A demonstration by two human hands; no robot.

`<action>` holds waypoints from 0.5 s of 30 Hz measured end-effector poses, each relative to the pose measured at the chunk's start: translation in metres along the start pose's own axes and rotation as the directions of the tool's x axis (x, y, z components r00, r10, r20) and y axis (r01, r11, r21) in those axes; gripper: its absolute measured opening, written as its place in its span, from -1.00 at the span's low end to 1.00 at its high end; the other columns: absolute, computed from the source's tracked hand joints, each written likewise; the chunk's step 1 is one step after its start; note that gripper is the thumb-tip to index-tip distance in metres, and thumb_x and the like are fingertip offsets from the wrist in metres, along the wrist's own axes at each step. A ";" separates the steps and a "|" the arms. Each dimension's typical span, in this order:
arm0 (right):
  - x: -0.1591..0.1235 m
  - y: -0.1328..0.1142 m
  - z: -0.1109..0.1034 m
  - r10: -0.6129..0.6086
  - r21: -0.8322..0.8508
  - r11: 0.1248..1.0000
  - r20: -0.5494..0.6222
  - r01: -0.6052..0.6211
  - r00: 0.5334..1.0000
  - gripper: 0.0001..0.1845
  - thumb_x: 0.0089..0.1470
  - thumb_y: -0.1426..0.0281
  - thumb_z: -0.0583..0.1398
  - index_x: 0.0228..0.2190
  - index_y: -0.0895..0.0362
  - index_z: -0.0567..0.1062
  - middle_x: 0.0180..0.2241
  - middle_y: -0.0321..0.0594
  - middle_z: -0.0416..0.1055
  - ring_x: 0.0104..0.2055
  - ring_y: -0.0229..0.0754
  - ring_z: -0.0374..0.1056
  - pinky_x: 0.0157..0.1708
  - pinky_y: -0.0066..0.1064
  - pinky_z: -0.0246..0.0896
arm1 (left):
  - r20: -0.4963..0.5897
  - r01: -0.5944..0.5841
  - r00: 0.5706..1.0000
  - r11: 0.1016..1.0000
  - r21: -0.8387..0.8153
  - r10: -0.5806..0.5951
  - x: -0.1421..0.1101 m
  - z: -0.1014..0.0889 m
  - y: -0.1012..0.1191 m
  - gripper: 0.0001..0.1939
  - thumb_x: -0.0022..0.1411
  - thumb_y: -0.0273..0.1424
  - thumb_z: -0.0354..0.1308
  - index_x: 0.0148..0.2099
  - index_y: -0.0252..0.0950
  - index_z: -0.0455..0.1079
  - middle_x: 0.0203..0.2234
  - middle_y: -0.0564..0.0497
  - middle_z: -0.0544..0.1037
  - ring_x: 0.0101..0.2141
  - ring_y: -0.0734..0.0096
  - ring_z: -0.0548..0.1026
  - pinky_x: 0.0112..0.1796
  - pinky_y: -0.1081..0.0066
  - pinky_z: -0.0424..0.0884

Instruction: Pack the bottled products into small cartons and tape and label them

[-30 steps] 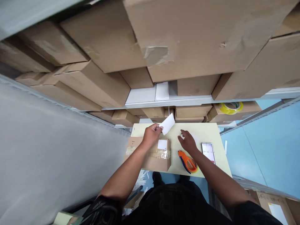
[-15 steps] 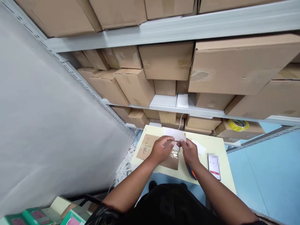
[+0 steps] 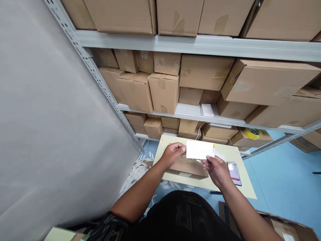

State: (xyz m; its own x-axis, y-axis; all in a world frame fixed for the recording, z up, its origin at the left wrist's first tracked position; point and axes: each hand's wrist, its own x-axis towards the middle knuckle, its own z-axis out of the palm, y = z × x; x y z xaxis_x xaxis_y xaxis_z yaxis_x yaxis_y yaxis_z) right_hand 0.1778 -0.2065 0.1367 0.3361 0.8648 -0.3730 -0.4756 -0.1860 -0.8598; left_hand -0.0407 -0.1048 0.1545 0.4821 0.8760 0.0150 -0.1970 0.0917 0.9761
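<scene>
My right hand (image 3: 217,169) pinches the lower right edge of a white label sheet (image 3: 200,150) and holds it up above a taped cardboard box (image 3: 188,166). My left hand (image 3: 172,153) is closed at the sheet's left end, fingers curled by its edge; what it grips is hard to make out. The box lies on a small pale yellow table (image 3: 241,194). A phone (image 3: 234,169) lies on the table right beside my right hand.
Grey metal shelving (image 3: 200,43) packed with cardboard boxes rises behind the table. A yellow tape roll (image 3: 251,133) rests on a box at the right. White paper strips (image 3: 137,167) litter the blue floor at the left. A grey wall fills the left side.
The view tilted up. My hands came together on the white sheet, then lifted it off the box; my right hand now holds it from below.
</scene>
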 end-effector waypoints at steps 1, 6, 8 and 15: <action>-0.006 0.003 0.005 0.006 0.004 1.000 0.000 -0.006 1.000 -0.62 -0.12 0.20 0.52 -0.39 0.16 0.55 -0.48 -0.17 0.60 -0.55 -0.25 0.44 -0.52 -0.45 0.42 | 0.003 0.005 1.000 1.000 -0.026 -0.004 -0.001 -0.004 0.003 -0.64 0.20 -0.09 0.38 -0.24 -0.33 0.56 -0.38 -0.04 0.60 -0.33 0.36 0.52 -0.19 0.36 0.44; -0.028 0.009 0.020 0.036 -0.031 0.999 0.021 -0.035 0.999 -0.61 -0.09 0.18 0.51 -0.40 0.17 0.54 -0.50 -0.18 0.58 -0.57 -0.26 0.42 -0.52 -0.45 0.39 | 0.016 0.042 0.999 0.990 -0.132 -0.041 -0.004 -0.019 0.011 -0.64 0.17 -0.10 0.39 -0.28 -0.33 0.57 -0.42 -0.02 0.58 -0.37 0.41 0.48 -0.24 0.39 0.40; -0.033 0.010 0.022 0.049 -0.040 0.998 0.041 -0.047 0.998 -0.60 -0.09 0.17 0.51 -0.38 0.17 0.54 -0.51 -0.18 0.58 -0.57 -0.26 0.43 -0.52 -0.44 0.39 | 0.030 0.069 0.997 0.983 -0.171 -0.064 -0.005 -0.021 0.012 -0.64 0.15 -0.10 0.41 -0.28 -0.33 0.56 -0.42 -0.02 0.59 -0.38 0.41 0.48 -0.26 0.41 0.39; -0.031 0.004 0.021 0.090 -0.048 0.995 0.077 -0.086 0.993 -0.58 -0.13 0.17 0.54 -0.41 0.18 0.53 -0.52 -0.18 0.57 -0.59 -0.26 0.41 -0.55 -0.45 0.38 | 0.049 0.136 0.991 0.933 -0.333 -0.127 -0.008 -0.013 0.013 -0.63 0.09 -0.13 0.46 -0.33 -0.34 0.52 -0.47 0.00 0.56 -0.42 0.43 0.49 -0.32 0.44 0.37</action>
State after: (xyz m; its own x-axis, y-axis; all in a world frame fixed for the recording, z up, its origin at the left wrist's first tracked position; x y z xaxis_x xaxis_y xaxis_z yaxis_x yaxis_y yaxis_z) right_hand 0.1486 -0.2245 0.1521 0.2287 0.8778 -0.4209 -0.4630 -0.2823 -0.8402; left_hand -0.0579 -0.1049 0.1642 0.5444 0.8330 -0.0984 -0.4025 0.3623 0.8407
